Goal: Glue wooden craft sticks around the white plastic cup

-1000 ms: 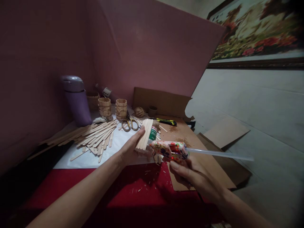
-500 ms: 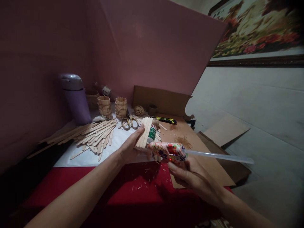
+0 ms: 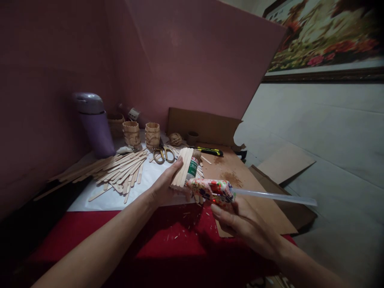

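Observation:
My left hand (image 3: 166, 180) grips a small bottle (image 3: 192, 169) with a green and white label, its left side covered by upright wooden sticks (image 3: 182, 168). The thumb presses on the sticks; the other fingers are mostly hidden behind. My right hand (image 3: 237, 218) is wrapped round a flower-patterned glue gun (image 3: 211, 189) with a small red light. Its nozzle points left and meets the lower part of the bottle beside the sticks. A long clear glue stick (image 3: 276, 197) juts from the gun's back end to the right.
Loose wooden sticks (image 3: 124, 170) fan out on white paper at left, near scissors (image 3: 163, 154). Behind stand a purple flask (image 3: 96, 128), two stick-covered cups (image 3: 131, 135) and a twine ball (image 3: 175, 139). A yellow-black cutter (image 3: 210, 151) lies on cardboard (image 3: 249, 188).
The glue gun and its clear stick have shifted very slightly left in my right hand's grip. My left hand and the bottle look almost unmoved.

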